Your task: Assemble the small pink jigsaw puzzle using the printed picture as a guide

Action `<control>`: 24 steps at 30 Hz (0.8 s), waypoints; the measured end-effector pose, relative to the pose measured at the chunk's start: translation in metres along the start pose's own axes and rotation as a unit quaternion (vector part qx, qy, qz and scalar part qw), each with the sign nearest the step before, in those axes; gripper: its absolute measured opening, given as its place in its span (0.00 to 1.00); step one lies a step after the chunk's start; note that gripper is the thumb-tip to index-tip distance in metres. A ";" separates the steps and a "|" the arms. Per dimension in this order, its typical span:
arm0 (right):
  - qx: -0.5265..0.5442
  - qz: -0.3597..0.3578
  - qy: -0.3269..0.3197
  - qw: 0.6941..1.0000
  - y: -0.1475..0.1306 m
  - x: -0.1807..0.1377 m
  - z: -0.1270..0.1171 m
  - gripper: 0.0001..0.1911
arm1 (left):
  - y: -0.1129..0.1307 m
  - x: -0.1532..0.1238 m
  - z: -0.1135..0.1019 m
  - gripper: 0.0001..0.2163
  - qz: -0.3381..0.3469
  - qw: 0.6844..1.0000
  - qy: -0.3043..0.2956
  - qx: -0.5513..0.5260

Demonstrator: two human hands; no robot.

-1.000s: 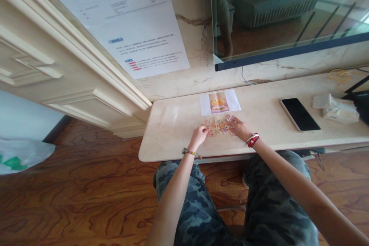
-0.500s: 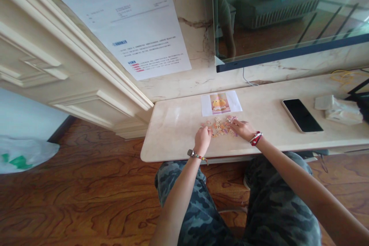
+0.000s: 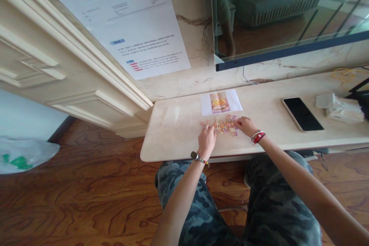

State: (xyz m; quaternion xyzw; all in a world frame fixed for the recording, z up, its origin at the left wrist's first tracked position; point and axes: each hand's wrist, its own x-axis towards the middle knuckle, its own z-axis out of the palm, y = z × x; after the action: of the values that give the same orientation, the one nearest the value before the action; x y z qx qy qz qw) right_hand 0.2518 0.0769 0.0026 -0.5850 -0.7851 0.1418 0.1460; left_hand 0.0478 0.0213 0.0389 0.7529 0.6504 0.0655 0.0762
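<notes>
A small heap of pastel jigsaw pieces (image 3: 223, 125) lies on the cream marble shelf (image 3: 173, 130), just below a white sheet with a printed picture (image 3: 220, 102). My left hand (image 3: 207, 138) rests at the heap's left edge, fingers bent down onto the pieces; a beaded bracelet circles its wrist. My right hand (image 3: 245, 125) touches the heap's right edge and wears a red and white band. Whether either hand pinches a piece is hidden by the fingers.
A black phone (image 3: 302, 113) lies face up to the right, with crumpled tissues (image 3: 338, 108) beyond it. A glass tank (image 3: 288, 11) stands at the back right. A large printed sheet (image 3: 127, 19) hangs on the wall. My knees sit under the shelf's front edge.
My left hand slid right and toward me along the heap's left side. My right hand shifted slightly right, uncovering more pieces between the hands.
</notes>
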 end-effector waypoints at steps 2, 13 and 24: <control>-0.021 0.022 0.015 0.999 -0.002 -0.003 0.001 0.13 | 0.005 0.000 0.004 0.07 0.020 1.000 0.004 -0.009; 0.029 -0.028 0.040 0.998 -0.018 -0.036 0.008 0.12 | 0.006 0.004 0.015 0.08 0.030 0.998 0.007 -0.057; -0.075 0.039 -0.062 0.994 -0.038 -0.030 -0.001 0.15 | -0.017 0.015 0.009 0.07 -0.004 0.977 -0.002 -0.215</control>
State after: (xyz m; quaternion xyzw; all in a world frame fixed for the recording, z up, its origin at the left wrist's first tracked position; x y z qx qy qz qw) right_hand 0.2272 0.0374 0.0163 -0.6145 -0.7777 0.1242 0.0468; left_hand 0.0353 0.0386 0.0267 0.7166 0.6238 0.2018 0.2381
